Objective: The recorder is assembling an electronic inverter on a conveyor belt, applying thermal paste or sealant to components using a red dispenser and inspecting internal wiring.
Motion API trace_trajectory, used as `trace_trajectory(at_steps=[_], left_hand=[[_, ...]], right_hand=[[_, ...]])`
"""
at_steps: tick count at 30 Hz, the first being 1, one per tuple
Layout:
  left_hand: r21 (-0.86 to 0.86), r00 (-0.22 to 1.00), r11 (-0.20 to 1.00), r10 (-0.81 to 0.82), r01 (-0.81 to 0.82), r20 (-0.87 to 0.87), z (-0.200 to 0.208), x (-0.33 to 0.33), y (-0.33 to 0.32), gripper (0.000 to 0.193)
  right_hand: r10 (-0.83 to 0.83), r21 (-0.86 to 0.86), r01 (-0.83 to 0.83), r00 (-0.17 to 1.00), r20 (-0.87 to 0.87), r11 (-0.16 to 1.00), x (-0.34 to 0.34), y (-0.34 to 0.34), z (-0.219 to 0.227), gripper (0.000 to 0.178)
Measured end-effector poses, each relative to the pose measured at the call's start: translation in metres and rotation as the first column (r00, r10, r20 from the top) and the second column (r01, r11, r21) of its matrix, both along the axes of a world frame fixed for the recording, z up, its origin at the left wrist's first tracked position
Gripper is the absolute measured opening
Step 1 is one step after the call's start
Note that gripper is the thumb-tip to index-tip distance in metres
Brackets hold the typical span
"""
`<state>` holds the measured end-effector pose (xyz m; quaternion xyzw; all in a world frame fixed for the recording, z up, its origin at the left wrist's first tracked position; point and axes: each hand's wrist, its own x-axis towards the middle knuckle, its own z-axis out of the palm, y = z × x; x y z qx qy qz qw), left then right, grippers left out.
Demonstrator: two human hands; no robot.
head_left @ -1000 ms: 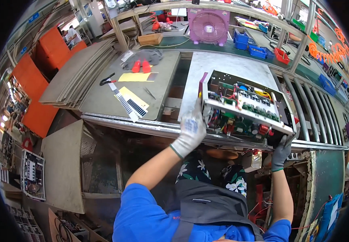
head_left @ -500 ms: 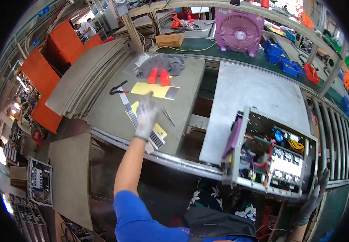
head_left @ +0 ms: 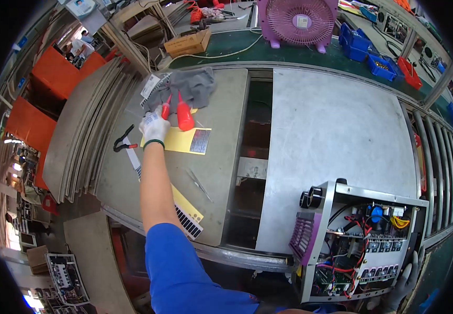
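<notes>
My left hand (head_left: 154, 128), in a white glove with a green cuff, is closed around the left of two red squeeze bottles with pointed nozzles (head_left: 166, 107). The other red squeeze bottle (head_left: 185, 117) stands beside it. Under them lies a yellow label sheet (head_left: 182, 139) with a silvery printed end. My right hand (head_left: 407, 280), in a grey glove, rests with outstretched fingers along the right side of an opened metal chassis (head_left: 329, 220). Wires, circuit boards and a purple grille (head_left: 304, 238) show on the chassis, which juts over the bench's near edge.
Tweezers (head_left: 200, 186), black-and-red pliers (head_left: 124, 140) and a striped label strip (head_left: 189, 222) lie on the left board. A grey cloth (head_left: 192, 86) sits behind the bottles. Stacked boards (head_left: 82, 131) stand at left, rollers (head_left: 438, 167) at right, a purple fan (head_left: 297, 22) at the back.
My left hand has moved away from me, from over the label strip to the left red bottle, and taken hold of it. My right hand stays at the chassis, which appears lower and tilted differently.
</notes>
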<state>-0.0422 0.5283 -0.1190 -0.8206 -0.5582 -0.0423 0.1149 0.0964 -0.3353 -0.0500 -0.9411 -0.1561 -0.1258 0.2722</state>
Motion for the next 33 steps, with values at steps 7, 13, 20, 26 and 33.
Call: trace_trajectory(at_steps=[7,13,20,26,33], left_hand=[[0.035,0.991,0.998,-0.049,0.045,0.124,0.063,-0.095,-0.062,0.046],[-0.124,-0.089,0.503,0.380,0.855,0.921,0.082,-0.163,-0.223,0.055],[0.109,-0.182,0.145,0.822,0.983,0.540,0.106,-0.114,-0.531,0.057],[0.303,-0.177,0.211,-0.465,0.929,0.868,0.097,-0.066,-0.680,0.064],[0.266,-0.127,0.176,-0.556,0.948,0.821,0.118,-0.058,-0.604,0.031]], right_hand=[[0.122,0.090,-0.134,0.985,0.121,0.987,0.005,0.002,-0.006,0.037],[0.136,0.141,-0.205,0.910,0.391,0.968,-0.009,0.021,0.013,0.044],[0.696,0.545,-0.577,0.718,-0.018,0.609,-0.128,0.091,0.045,0.061],[0.504,0.959,-0.253,0.849,0.157,0.128,-0.167,0.093,0.030,0.051],[0.439,0.993,0.071,0.892,-0.106,0.095,-0.078,-0.077,0.077,0.046]])
